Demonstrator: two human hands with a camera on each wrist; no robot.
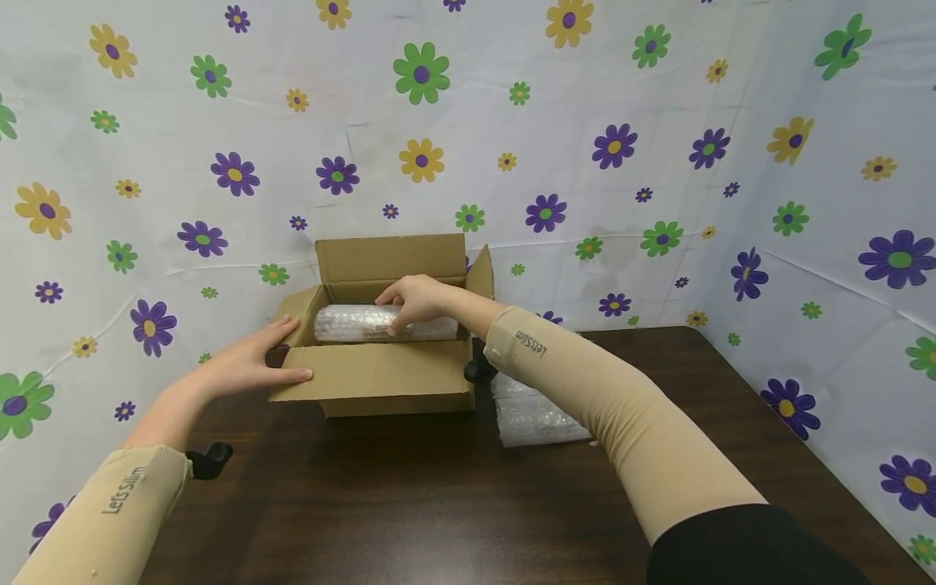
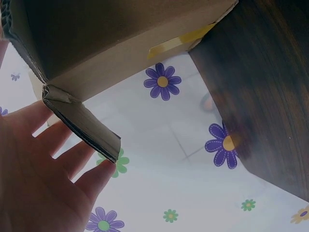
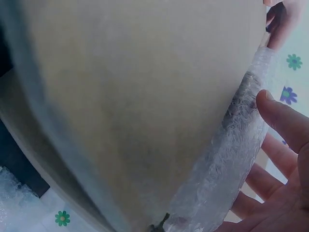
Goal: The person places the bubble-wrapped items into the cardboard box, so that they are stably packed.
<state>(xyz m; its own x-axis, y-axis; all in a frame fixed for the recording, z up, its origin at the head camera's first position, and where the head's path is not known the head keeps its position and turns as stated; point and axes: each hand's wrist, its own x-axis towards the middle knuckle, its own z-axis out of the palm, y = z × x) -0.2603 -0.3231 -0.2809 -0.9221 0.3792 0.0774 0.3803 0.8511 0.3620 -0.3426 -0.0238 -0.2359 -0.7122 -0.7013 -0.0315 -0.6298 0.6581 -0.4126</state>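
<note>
An uncovered cardboard box (image 1: 395,374) stands on the table with its flaps spread. Inside it lies a long bubble-wrapped bundle (image 1: 351,322); what is wrapped cannot be made out. My right hand (image 1: 420,299) reaches in from above and grips the bundle, thumb on the near side and fingers on the far side. The right wrist view shows the bubble wrap (image 3: 212,179) between that thumb and those fingers. At the box's left corner my left hand (image 1: 252,357) rests, thumb on the front flap. Its straight, spread fingers touch the side flap (image 2: 89,123) in the left wrist view.
More bubble-wrapped material (image 1: 537,418) lies on the dark wood table (image 1: 439,496) to the right of the box, partly hidden by my right forearm. A flower-printed sheet (image 1: 468,138) hangs behind the table and along its right side.
</note>
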